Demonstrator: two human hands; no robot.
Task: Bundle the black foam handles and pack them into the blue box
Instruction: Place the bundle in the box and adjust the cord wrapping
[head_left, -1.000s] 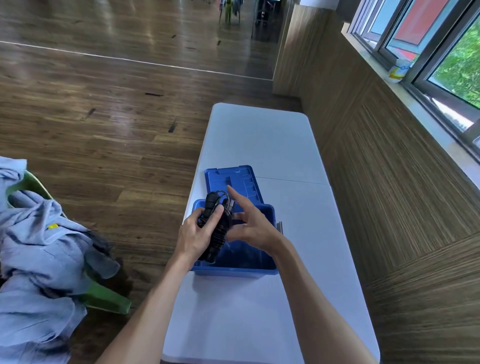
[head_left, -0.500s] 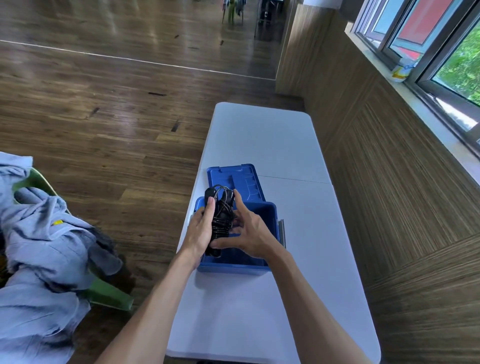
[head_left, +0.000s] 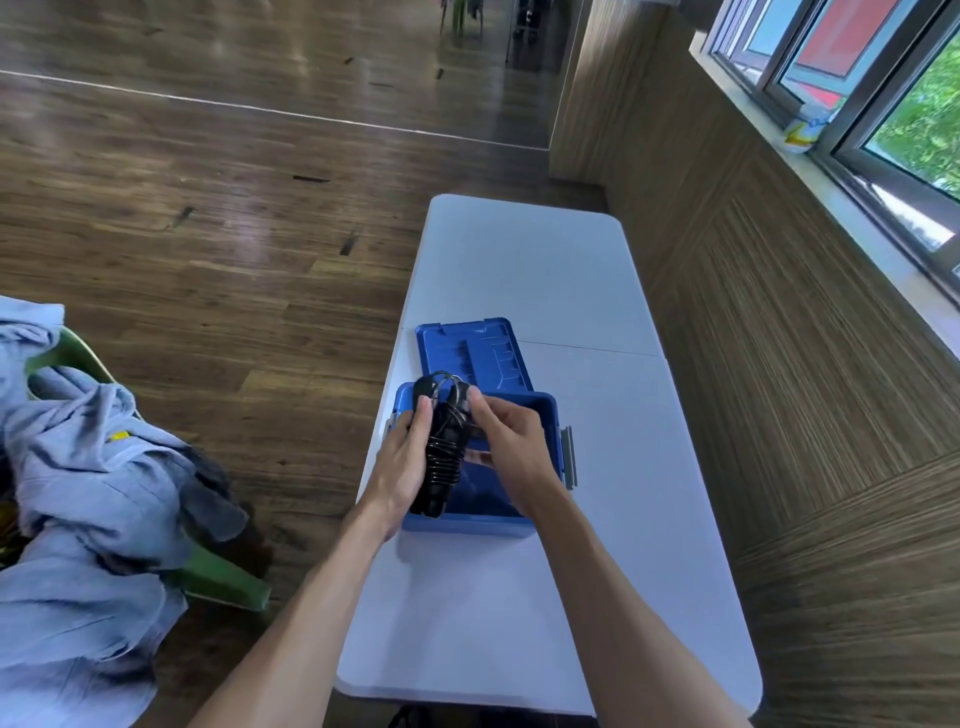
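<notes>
Floor (head_left: 208, 218): dark wood boards filling the view from 9 to 12 o'clock, with a pale line running across the far part.
Wall (head_left: 779, 338): wood-grain panelling from 1 to 5 o'clock, with a window (head_left: 893, 88) above it at 2 o'clock.
Table (head_left: 519, 597): long and white, running from 6 o'clock up toward 12, with a seam across its middle.
Cloth (head_left: 78, 493): a crumpled light-blue heap at 8 to 9 o'clock, draped over a green chair (head_left: 223, 582) on the floor, well apart from the table.
Blue box (head_left: 550, 410): open on the table just below the centre of view; a grey latch (head_left: 569, 457) sticks out of its 3 o'clock side.
Lid (head_left: 475, 351): blue, lying flat at the box's 12 o'clock edge, inner face up, touching the box.
Left hand (head_left: 402, 462): at the box's 9 o'clock side, fingers straight and close together, pressed flat along the bundle's left flank.
Right hand (head_left: 506, 447): over the box opening, thumb pointing to 12 o'clock against the bundle's upper right, fingers curled in toward the bundle; whether they close round it cannot be told.
Black foam handles (head_left: 441, 457): bundled upright with black cord wound round their middle, held between the two hands above the box's 9 o'clock part; cord loops poke out at the top, and the lower end reaches the near rim.
</notes>
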